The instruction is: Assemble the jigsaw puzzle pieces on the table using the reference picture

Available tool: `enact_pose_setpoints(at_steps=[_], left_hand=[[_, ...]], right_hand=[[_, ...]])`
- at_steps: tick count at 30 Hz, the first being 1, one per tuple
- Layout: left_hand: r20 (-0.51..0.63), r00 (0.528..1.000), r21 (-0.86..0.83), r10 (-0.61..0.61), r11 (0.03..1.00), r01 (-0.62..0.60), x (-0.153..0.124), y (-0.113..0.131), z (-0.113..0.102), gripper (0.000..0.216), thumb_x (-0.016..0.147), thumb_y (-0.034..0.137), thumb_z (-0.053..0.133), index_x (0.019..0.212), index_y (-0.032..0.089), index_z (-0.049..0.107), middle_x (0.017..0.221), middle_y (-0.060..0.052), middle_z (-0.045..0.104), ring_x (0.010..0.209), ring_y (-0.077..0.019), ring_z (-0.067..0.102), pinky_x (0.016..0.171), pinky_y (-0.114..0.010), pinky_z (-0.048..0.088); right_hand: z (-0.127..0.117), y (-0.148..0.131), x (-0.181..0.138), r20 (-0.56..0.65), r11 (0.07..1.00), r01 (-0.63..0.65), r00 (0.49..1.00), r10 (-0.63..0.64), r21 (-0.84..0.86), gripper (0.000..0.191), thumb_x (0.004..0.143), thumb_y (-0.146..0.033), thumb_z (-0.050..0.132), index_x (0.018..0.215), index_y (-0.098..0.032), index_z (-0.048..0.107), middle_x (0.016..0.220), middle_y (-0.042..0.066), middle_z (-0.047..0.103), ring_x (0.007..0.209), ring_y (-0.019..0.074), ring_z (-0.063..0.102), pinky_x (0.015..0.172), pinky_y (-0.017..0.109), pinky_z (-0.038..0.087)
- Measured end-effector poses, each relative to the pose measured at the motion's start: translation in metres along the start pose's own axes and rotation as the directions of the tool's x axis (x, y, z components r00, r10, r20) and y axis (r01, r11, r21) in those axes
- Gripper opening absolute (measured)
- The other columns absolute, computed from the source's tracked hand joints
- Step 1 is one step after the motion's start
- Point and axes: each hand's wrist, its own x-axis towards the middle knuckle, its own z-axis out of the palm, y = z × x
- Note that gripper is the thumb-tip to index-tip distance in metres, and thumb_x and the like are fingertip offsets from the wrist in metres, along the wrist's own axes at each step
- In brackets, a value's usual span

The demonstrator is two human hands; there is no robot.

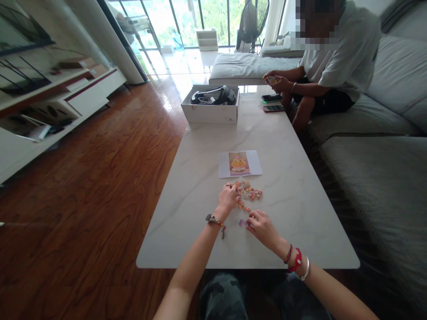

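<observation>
Small jigsaw puzzle pieces [251, 192] lie in a loose pile on the white marbled table [187, 191]. My left hand [228, 195] rests at the pile's left edge, fingers bent down among the pieces; its fingertips are partly hidden. Nearer to me, my right hand [262, 226] has its fingers curled at a few purple puzzle pieces [243, 223] on the tabletop. Whether it grips one is too small to make out. Just beyond the pile lies a paper sheet with a printed picture [239, 164] of a yellow figure.
At the table's far end stands a white box [210, 113] with a black headset [213, 95] inside. Two phones [273, 108] lie at the far right edge. Another person [343, 66] sits on the grey sofa [376, 164], holding something small in both hands.
</observation>
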Motion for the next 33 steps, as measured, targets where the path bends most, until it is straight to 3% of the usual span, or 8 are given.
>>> enact_pose_setpoints(at_steps=[5,10,16,22,28,33], left_hand=[[0.001,1.000,0.018,0.018,1.000,-0.018,0.002,-0.007,0.001,0.025,0.070,0.028,0.057,0.092,0.020,0.050,0.099,-0.005,0.045,0.091,-0.0160,0.046,0.071,-0.024,0.039],[-0.024,0.998,-0.006,0.053,0.999,-0.053,0.001,-0.015,-0.001,0.022,0.071,0.029,0.056,0.091,0.021,0.051,0.096,-0.004,0.047,0.090,-0.0151,0.046,0.072,-0.023,0.039],[-0.031,0.999,-0.021,0.039,0.999,-0.040,0.000,-0.020,-0.004,0.023,0.073,0.023,0.054,0.096,0.022,0.052,0.100,-0.004,0.048,0.094,-0.0153,0.046,0.077,-0.023,0.039],[-0.037,0.999,-0.108,0.025,0.994,-0.029,-0.002,-0.025,-0.006,0.032,0.075,0.015,0.051,0.105,0.024,0.051,0.103,-0.005,0.049,0.094,-0.0142,0.048,0.079,-0.023,0.039],[-0.117,0.989,-0.172,-0.089,0.983,0.068,-0.015,-0.038,-0.007,0.034,0.073,0.024,0.056,0.106,0.024,0.051,0.096,-0.005,0.051,0.087,-0.0142,0.052,0.077,-0.024,0.041],[-0.072,0.991,-0.145,-0.116,0.984,0.105,-0.023,-0.040,0.000,0.029,0.071,0.026,0.058,0.099,0.022,0.055,0.094,-0.005,0.051,0.087,-0.0143,0.051,0.079,-0.024,0.040]], right_hand=[[0.002,0.006,0.005,-0.040,0.997,-0.026,0.999,0.030,0.079,0.009,0.073,-0.027,0.057,0.077,-0.019,0.059,0.086,0.007,0.055,0.083,0.0195,0.049,0.072,0.033,0.041],[-0.004,0.022,0.053,-0.087,0.988,-0.075,0.992,0.088,0.136,0.014,0.079,-0.021,0.049,0.086,-0.019,0.060,0.085,0.007,0.054,0.083,0.0174,0.049,0.075,0.031,0.040],[0.004,0.032,0.103,0.060,0.997,-0.077,0.995,0.075,0.026,0.016,0.078,-0.026,0.050,0.089,-0.021,0.061,0.084,0.006,0.053,0.085,0.0161,0.047,0.073,0.027,0.039],[0.002,0.034,0.109,0.136,0.999,0.020,0.991,-0.015,-0.039,0.019,0.075,-0.027,0.055,0.093,-0.021,0.060,0.091,0.006,0.053,0.086,0.0170,0.046,0.075,0.029,0.036],[0.000,0.036,0.115,0.194,0.988,0.120,0.976,-0.101,-0.093,0.014,0.076,-0.022,0.054,0.088,-0.018,0.060,0.093,0.008,0.054,0.090,0.0172,0.047,0.078,0.029,0.035],[-0.003,0.035,0.117,0.212,0.982,0.131,0.972,-0.100,-0.137,0.014,0.080,-0.022,0.048,0.086,-0.016,0.059,0.097,0.010,0.056,0.090,0.0188,0.048,0.076,0.030,0.036]])
